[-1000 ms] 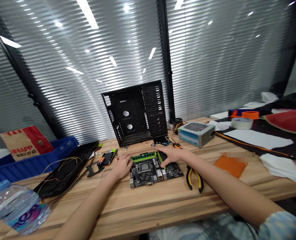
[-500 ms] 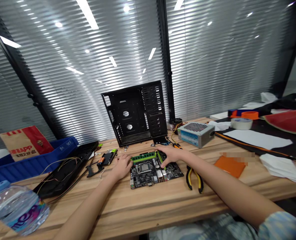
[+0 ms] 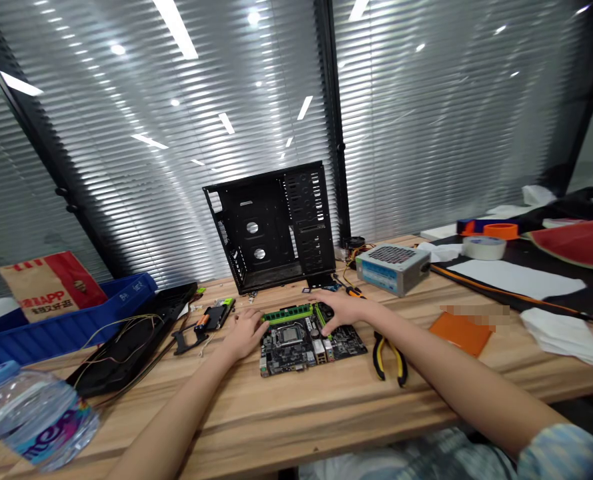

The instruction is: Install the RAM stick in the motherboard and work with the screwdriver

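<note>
A dark motherboard [image 3: 296, 357] lies flat on the wooden table before me. A green memory stick [image 3: 289, 313] sits in the slot along its far edge, and a bare silver processor [image 3: 291, 335] shows in the socket. At the board's far left corner my left hand [image 3: 247, 333] grips the edge, its thumb by the end of the memory stick and the other fingers bent. Over the right part arches my right hand [image 3: 343, 311], thumb down beside the coin battery and fingers over the far edge, holding the board. Its palm hides some slots.
Yellow-black pliers [image 3: 390, 360] lie under my right forearm. Behind stand an open black computer case [image 3: 271, 227] and a power supply [image 3: 395, 268]. At left are a black panel with wires [image 3: 126, 347], a blue bin [image 3: 66, 333] and a water bottle [image 3: 39, 417]. An orange sheet [image 3: 461, 332] lies right.
The motherboard has shifted very slightly to the left and away from me, with both hands on it. The hands have barely moved.
</note>
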A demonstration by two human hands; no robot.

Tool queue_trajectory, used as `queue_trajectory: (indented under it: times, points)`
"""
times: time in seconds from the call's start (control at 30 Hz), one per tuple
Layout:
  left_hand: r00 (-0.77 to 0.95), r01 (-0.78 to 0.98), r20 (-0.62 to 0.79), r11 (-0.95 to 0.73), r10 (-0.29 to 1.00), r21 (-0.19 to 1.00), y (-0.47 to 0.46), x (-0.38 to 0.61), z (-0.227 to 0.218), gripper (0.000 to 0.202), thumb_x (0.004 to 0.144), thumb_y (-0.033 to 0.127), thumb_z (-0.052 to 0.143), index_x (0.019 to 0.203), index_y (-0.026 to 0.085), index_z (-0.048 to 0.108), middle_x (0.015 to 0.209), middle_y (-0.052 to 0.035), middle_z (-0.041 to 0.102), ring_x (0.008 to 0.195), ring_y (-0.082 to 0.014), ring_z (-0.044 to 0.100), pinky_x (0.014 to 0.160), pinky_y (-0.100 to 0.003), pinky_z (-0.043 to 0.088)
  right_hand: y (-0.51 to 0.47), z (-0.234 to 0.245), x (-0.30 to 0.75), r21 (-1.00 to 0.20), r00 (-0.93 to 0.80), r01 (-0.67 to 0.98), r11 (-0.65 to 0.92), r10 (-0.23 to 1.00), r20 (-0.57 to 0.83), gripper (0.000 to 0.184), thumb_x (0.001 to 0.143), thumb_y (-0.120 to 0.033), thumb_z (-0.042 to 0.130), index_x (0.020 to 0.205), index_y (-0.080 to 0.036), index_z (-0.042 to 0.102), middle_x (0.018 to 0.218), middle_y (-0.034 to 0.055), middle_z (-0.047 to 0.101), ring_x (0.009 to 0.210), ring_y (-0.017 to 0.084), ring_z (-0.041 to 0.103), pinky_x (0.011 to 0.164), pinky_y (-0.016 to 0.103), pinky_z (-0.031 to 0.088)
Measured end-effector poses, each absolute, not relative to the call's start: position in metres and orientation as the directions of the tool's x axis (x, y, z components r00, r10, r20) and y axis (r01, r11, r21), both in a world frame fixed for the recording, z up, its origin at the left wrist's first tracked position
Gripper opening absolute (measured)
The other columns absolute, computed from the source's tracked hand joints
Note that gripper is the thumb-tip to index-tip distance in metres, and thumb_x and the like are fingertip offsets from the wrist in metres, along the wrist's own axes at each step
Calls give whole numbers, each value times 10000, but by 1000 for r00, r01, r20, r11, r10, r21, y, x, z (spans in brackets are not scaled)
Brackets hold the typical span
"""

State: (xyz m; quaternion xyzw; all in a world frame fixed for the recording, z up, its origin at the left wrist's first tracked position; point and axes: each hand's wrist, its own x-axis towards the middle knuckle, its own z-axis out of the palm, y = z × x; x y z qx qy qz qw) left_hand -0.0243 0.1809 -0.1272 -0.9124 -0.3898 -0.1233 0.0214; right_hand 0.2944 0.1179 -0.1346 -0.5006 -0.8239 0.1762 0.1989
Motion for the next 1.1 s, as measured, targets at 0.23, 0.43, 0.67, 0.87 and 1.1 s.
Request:
queue_trajectory:
  times: [0.23,0.43,0.67,0.87,1.1]
  points:
    - [661,725,243,-688,710,39,181,-22,-126,372,955,404,392,1175,182,593,1254,-136,592,1218,-285,478,996,-482,327,112,-127,292,-494,-417,764,416,902,114,1102,561,-593,808,1473,-185,343,1490,180,373,1357,347,365,1116,441,303]
    - [654,731,239,-681,718,46,180,-21,-126,374,946,386,405,1191,176,594,1263,-142,588,1225,-292,475,1005,-490,328,109,-121,291,-468,-415,788,400,906,76,1075,573,-609,788,1463,-170,373,1495,168,383,1351,349,384,1120,437,305]
    - [652,730,249,-682,717,52,180,-22,-126,366,934,369,429,1199,183,600,1284,-133,585,1227,-293,482,1009,-483,337,106,-118,289,-453,-409,806,381,912,40,1021,604,-618,761,1450,-177,398,1466,154,432,1327,337,422,1100,414,337]
    - [651,734,239,-678,721,45,178,-21,-124,369,935,374,434,1203,183,599,1286,-127,592,1239,-288,485,1021,-471,346,103,-116,287,-439,-395,822,363,919,20,1016,624,-590,758,1457,-147,381,1477,167,412,1331,341,414,1106,412,326]
    - [672,716,251,-698,696,19,180,-21,-123,387,932,358,433,1218,155,597,1255,-131,621,1209,-258,529,1037,-406,373,105,-119,289,-433,-386,829,354,922,16,1033,622,-613,751,1465,-156,367,1486,169,396,1351,340,385,1114,424,310]
